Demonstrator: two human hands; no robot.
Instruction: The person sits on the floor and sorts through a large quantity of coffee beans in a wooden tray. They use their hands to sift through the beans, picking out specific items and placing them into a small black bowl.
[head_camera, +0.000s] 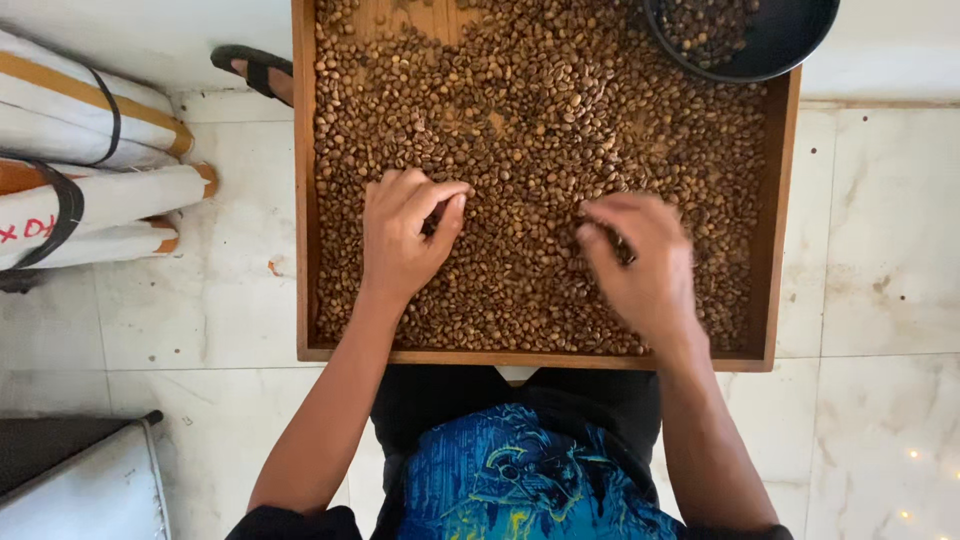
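Note:
A wooden tray (303, 200) filled with brown coffee beans (540, 110) rests across my lap. My left hand (405, 235) lies on the beans at the middle left, fingers curled and pinching at a few beans. My right hand (640, 260) is on the beans at the middle right, blurred, with fingertips pinched on what look like a few beans. Both hands sit in the nearer half of the tray.
A dark round bowl (775, 45) holding some beans overlaps the tray's far right corner. White sacks with orange and black bands (90, 170) lie at the left. Another person's sandalled foot (255, 70) is beside the tray's far left. A grey-white object (80, 480) sits bottom left on the tiled floor.

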